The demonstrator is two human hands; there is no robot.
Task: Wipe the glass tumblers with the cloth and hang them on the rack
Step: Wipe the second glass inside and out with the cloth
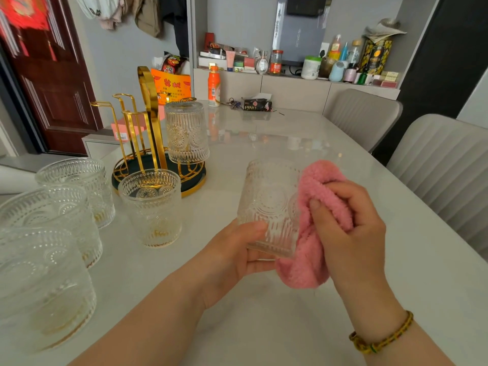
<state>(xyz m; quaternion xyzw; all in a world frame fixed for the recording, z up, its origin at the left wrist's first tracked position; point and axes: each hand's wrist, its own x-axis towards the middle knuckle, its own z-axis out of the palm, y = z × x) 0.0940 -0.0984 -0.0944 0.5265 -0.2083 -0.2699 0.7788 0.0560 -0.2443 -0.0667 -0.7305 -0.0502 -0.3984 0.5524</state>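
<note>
With my left hand (232, 250) curling its fingers round the base of the glass (268, 204) and my right hand (351, 228) bunching the cloth (307, 268) against its side beside my thumb, I'd turn the glass slowly, pressing into the ribs.

Bare forearms, braided yellow-green bracelet (380, 336)

The rack (148, 143) sits at the far left of the worktop (277, 326), with the hung tumbler (187, 132) upside down on its right side. Upright tumblers (150, 207) stand in front of it along the left edge. Front middle: left hand (232, 257) grips the held tumbler (269, 207), and the right hand (348, 228) holds the cloth (317, 228) against its right side.
</note>
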